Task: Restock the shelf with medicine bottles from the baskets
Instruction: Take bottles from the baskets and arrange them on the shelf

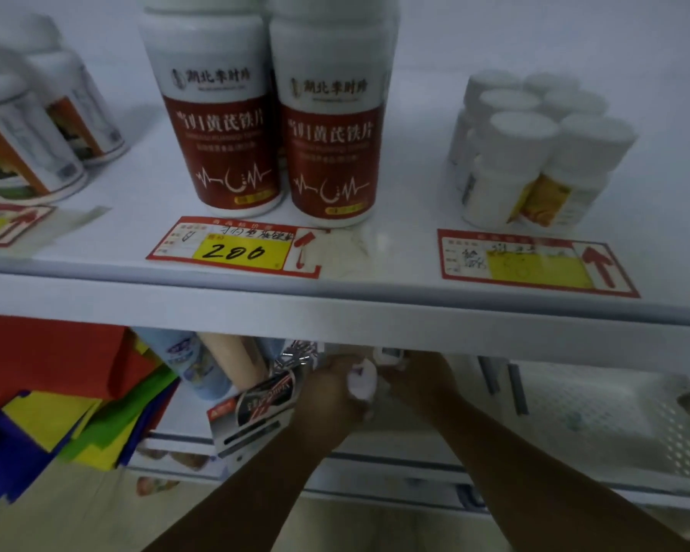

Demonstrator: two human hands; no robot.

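A small white bottle [361, 382] is held between the left hand [329, 386] and right hand [411, 378], just beneath the shelf [335, 300] edge; its slot lies above.

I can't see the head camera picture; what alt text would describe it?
Below a white shelf, a person's left hand and right hand meet around a small white bottle. On the shelf stand two red-labelled bottles above a price tag marked 200.
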